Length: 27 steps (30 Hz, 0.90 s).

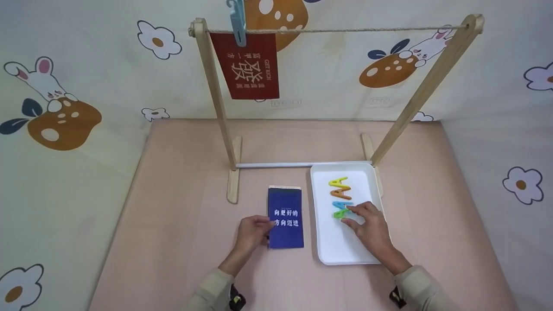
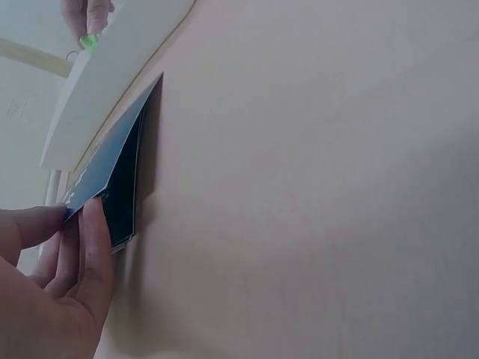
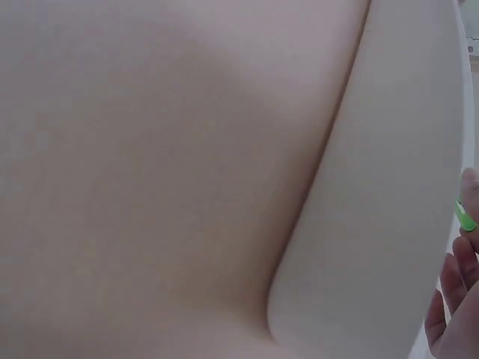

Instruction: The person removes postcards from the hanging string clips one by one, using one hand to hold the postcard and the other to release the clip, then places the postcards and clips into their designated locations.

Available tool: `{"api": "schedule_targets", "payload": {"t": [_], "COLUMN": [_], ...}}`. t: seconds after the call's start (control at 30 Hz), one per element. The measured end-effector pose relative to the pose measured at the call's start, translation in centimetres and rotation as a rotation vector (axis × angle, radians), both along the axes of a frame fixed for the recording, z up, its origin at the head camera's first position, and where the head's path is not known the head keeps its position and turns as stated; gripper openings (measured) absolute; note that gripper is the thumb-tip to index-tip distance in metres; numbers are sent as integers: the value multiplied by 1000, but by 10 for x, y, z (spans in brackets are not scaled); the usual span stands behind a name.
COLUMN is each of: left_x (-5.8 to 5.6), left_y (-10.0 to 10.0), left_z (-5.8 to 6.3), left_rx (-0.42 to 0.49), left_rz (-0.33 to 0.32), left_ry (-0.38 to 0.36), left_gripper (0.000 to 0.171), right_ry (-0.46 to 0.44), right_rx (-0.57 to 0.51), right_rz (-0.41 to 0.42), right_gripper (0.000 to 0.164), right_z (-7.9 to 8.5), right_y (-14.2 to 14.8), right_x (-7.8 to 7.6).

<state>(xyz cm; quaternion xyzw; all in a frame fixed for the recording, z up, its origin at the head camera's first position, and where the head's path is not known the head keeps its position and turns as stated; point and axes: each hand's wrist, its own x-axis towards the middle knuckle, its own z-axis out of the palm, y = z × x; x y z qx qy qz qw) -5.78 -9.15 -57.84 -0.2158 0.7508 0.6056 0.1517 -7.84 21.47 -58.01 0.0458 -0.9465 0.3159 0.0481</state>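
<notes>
My left hand point(image 1: 251, 233) pinches the top blue card point(image 1: 286, 235) of a small stack by its left edge. In the left wrist view that blue card point(image 2: 112, 164) is tilted up from the dark cards point(image 2: 123, 206) under it, with fingertips beneath and the thumb on top. My right hand point(image 1: 372, 226) is over the white tray point(image 1: 341, 250) and pinches a green clothespin point(image 1: 339, 214) between thumb and fingers. Just beyond it lie a light blue clothespin point(image 1: 341, 204), an orange one and a yellow clothespin point(image 1: 339, 182). The right wrist view shows the green clothespin point(image 3: 465, 217) only at its edge.
A wooden rack point(image 1: 216, 95) stands behind, with a rope point(image 1: 354, 30) strung across its top. A red card point(image 1: 250, 71) hangs at the rope's left, held by a blue clothespin point(image 1: 238, 26). A white bar point(image 1: 276, 165) joins the rack's feet, close to the tray's far end.
</notes>
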Motion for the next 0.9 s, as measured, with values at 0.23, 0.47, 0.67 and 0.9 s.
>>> {"api": "schedule_targets", "payload": {"t": [0.23, 0.47, 0.67, 0.9], "left_x": [0, -1, 0, -1], "left_y": [1, 2, 5, 8], "left_z": [0, 0, 0, 0], "left_rx": [-81, -201, -306, -348], "left_rz": [17, -5, -9, 2], "left_ry": [-8, 67, 111, 134], "left_gripper": [17, 14, 11, 11], "right_ry": [-73, -49, -94, -119], "right_rx": [33, 111, 126, 116], "right_rz": [-76, -97, -93, -99], "right_gripper": [39, 41, 41, 41], "right_z": [-7, -11, -11, -12], "right_y": [2, 1, 0, -1], "right_x": [4, 5, 5, 4]}}
